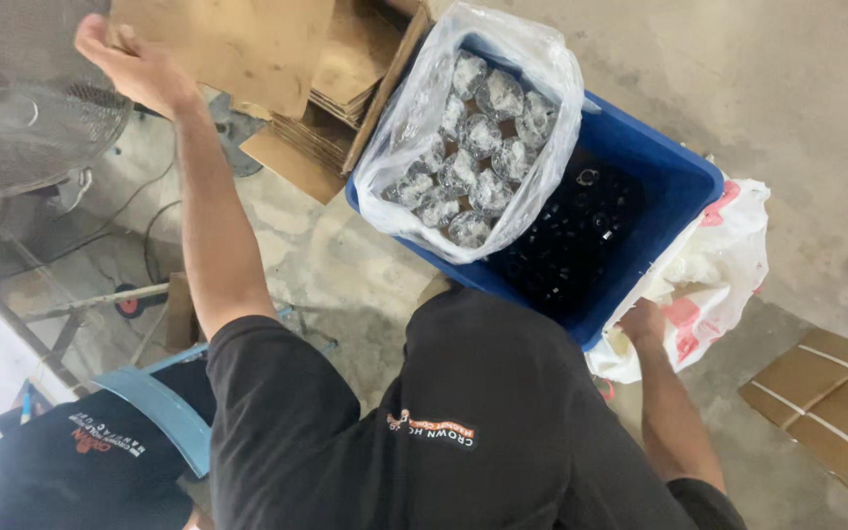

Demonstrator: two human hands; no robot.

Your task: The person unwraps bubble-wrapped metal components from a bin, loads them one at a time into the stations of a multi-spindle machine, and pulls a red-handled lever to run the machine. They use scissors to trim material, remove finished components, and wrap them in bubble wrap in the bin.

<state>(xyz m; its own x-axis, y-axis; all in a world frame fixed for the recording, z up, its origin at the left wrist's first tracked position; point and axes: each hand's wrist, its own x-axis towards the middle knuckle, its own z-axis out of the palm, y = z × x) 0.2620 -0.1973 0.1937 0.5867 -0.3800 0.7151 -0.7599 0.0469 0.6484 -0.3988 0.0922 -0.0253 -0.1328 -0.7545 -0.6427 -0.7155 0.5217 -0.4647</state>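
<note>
over a stained concrete floor (345,265), the left hand (134,64) reaches far out and up, fingers curled over the edge of a flat brown cardboard sheet (237,44), gripping it so it lifts clear of the stacked cardboard pieces (330,118) beneath. the right hand (643,322) sits low at the near corner of the deep blue plastic crate (669,172), closed on the rim of a white and red plastic bag (718,265) that hangs against the crate's outer wall; how its fingers lie i cannot tell. inside the crate, a clear plastic bag of small round glass pieces (473,147) fills the far half, and small black parts (571,240) lie loose in the near half. a standing fan (26,98) and its cables crowd the left. more taped cardboard (826,393) lies right.
</note>
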